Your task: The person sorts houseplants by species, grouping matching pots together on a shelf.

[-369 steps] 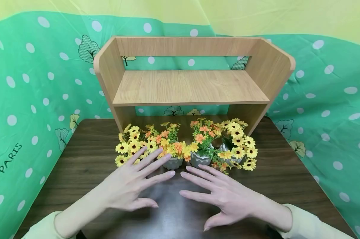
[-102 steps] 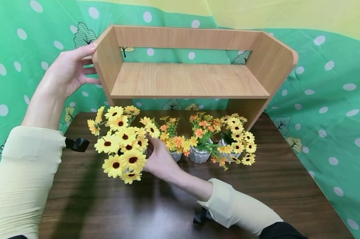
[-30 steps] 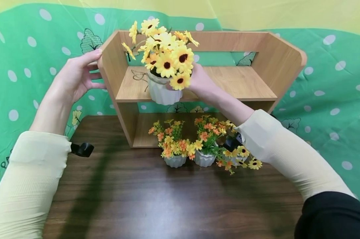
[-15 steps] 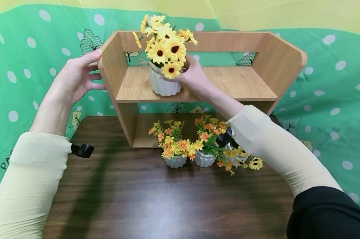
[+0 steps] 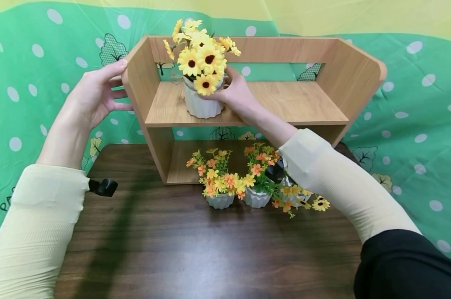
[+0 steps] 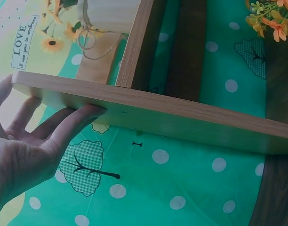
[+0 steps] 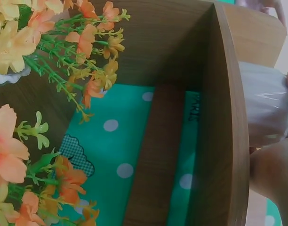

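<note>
My right hand (image 5: 241, 94) holds a white flowerpot (image 5: 202, 104) of yellow daisy-like artificial flowers (image 5: 203, 58), thumb in front and fingers around its right side. The pot stands upright at the left part of the wooden shelf's upper board (image 5: 285, 104), near its front edge. A twine bow (image 6: 90, 42) shows on the pot in the left wrist view. My left hand (image 5: 92, 93) touches the outside of the shelf's left side panel (image 5: 137, 79), fingers spread. In the left wrist view its fingertips (image 6: 94, 109) rest on the panel's outer face.
Below, at the shelf's front, are a pot of orange and yellow flowers (image 5: 219, 201), a similar pot (image 5: 256, 198) beside it, and a third pot with yellow daisies (image 5: 320, 203), partly behind my right sleeve. A dark wooden table (image 5: 165, 249) carries everything, before a green dotted cloth (image 5: 18, 120).
The daisy pot went from the table up to the shelf's upper board in my right hand, lately shifting slightly back and left. My left hand moved onto the side panel earlier and stays there.
</note>
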Action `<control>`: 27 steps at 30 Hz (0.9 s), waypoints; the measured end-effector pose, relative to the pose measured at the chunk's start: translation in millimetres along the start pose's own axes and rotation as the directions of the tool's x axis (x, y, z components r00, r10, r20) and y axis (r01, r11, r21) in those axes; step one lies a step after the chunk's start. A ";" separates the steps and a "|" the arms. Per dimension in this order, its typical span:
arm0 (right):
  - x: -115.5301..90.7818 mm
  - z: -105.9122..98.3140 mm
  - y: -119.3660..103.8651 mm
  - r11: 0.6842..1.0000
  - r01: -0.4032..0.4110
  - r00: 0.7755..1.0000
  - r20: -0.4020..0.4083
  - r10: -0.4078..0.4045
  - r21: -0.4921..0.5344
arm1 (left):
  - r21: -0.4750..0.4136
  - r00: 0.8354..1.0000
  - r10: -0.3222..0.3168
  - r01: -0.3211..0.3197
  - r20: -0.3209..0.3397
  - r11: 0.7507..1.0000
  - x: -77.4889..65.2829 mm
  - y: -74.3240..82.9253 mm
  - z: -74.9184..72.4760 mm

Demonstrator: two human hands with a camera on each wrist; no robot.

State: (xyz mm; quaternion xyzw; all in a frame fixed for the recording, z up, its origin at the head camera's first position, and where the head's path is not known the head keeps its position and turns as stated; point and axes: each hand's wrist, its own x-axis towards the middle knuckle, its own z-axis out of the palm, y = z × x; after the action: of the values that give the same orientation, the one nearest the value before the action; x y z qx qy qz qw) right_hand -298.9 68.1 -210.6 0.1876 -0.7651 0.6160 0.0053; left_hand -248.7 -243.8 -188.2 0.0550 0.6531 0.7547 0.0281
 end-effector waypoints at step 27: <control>-1.6 3.7 -0.7 1.000 -0.025 0.999 0.037 0.025 -0.002 | 0.008 1.000 0.004 -0.004 -0.018 1.000 -1.4 1.0 -0.8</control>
State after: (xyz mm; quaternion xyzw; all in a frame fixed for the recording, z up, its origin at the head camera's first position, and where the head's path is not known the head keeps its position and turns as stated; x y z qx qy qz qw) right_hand -296.4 65.0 -211.1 0.1892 -0.7677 0.6120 -0.0164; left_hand -247.3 -244.9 -187.4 0.0497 0.6563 0.7526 0.0204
